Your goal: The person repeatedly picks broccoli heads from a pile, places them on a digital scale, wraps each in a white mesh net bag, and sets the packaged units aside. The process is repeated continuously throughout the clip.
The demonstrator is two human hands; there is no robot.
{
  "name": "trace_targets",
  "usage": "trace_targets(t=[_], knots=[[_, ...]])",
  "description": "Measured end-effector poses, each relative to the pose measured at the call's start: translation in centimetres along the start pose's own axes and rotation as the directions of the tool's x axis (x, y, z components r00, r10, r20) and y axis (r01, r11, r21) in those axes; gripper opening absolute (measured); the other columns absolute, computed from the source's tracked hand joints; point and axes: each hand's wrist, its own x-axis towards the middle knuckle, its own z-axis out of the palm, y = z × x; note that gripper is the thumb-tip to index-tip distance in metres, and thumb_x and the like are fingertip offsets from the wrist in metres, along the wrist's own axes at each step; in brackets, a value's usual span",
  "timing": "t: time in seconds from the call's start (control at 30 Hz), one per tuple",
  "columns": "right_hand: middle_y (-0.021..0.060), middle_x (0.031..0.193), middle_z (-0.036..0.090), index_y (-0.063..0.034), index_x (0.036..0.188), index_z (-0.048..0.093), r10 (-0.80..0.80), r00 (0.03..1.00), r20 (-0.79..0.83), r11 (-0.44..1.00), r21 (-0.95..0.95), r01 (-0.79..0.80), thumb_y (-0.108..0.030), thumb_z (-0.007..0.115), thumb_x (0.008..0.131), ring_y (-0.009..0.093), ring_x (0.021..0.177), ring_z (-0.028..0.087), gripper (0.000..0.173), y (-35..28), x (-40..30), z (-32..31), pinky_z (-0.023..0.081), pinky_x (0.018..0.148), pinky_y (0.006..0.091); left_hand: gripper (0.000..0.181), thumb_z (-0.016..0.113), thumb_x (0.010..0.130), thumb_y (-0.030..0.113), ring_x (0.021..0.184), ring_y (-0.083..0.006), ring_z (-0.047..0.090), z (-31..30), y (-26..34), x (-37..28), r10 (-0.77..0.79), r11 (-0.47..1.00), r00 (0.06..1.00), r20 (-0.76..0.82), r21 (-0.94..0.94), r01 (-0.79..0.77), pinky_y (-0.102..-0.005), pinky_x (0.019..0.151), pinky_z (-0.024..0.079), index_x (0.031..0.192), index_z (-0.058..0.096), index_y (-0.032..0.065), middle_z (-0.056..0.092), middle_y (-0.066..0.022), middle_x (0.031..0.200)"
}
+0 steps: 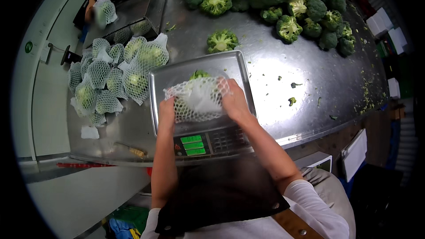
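My left hand [167, 114] and my right hand [235, 101] hold the two sides of a white foam mesh sleeve [199, 101], stretched over the steel pan of a digital scale [244, 60]. Green broccoli [199, 74] shows just past the sleeve's far edge, and more green shows through the mesh. The scale's green display [193, 145] is lit below my hands. A bare broccoli head [222, 41] lies stem up on the steel table beyond the pan. To the left is a pile of vegetable heads in foam mesh sleeves [99, 74].
A large heap of broccoli [289, 28] lies at the far right. A small knife [131, 149] and a white folded piece [90, 132] lie at the near left. Green scraps [292, 101] dot the steel table [315, 73]. A co-worker's hands, one at a netted head [105, 12], are at the far left.
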Motion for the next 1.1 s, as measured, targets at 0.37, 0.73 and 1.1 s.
trace_targets(t=[0.37, 0.73, 1.1], knots=[[0.0062, 0.084, 0.065, -0.0006, 0.103, 0.062, 0.247, 0.726, 0.642, 0.869, 0.186, -0.459, -0.027, 0.048, 0.093, 0.012, 0.072, 0.06, 0.032, -6.9, -5.9, -5.3, 0.047, 0.067, 0.0248, 0.063, 0.033, 0.09, 0.048, 0.104, -0.0287, 0.057, 1.1, 3.2, -10.8, -0.068, 0.828, 0.808, 0.585, -0.419, 0.373, -0.0389, 0.09, 0.046, 0.116, 0.05, -0.0071, 0.055, -0.0218, 0.116], [0.0159, 0.108, 0.063, 0.0039, 0.124, 0.047, 0.106, 0.725, 0.681, -0.094, 0.732, -0.675, -0.03, 0.034, 0.096, 0.024, 0.096, 0.062, 0.046, -5.7, -8.1, -2.2, 0.048, 0.09, 0.0373, 0.043, 0.039, 0.088, 0.025, 0.099, -0.0301, 0.06, 1.1, 2.9, -12.9, -0.314, 0.47, 0.789, 0.529, -0.635, 0.613, -0.0398, 0.088, 0.048, 0.114, 0.054, -0.0053, 0.061, -0.0177, 0.11], [0.0026, 0.08, 0.062, -0.001, 0.098, 0.06, 0.421, 0.733, 0.535, 0.397, 0.617, -0.679, -0.032, 0.045, 0.096, 0.006, 0.06, 0.055, 0.034, -5.0, -9.4, 5.6, 0.041, 0.048, 0.0196, 0.043, 0.038, 0.09, 0.029, 0.099, -0.0292, 0.06, -3.3, -1.3, -11.2, -0.052, 0.572, 0.921, 0.385, -0.745, 0.344, -0.0415, 0.087, 0.049, 0.114, 0.054, -0.0036, 0.061, -0.0162, 0.109]])
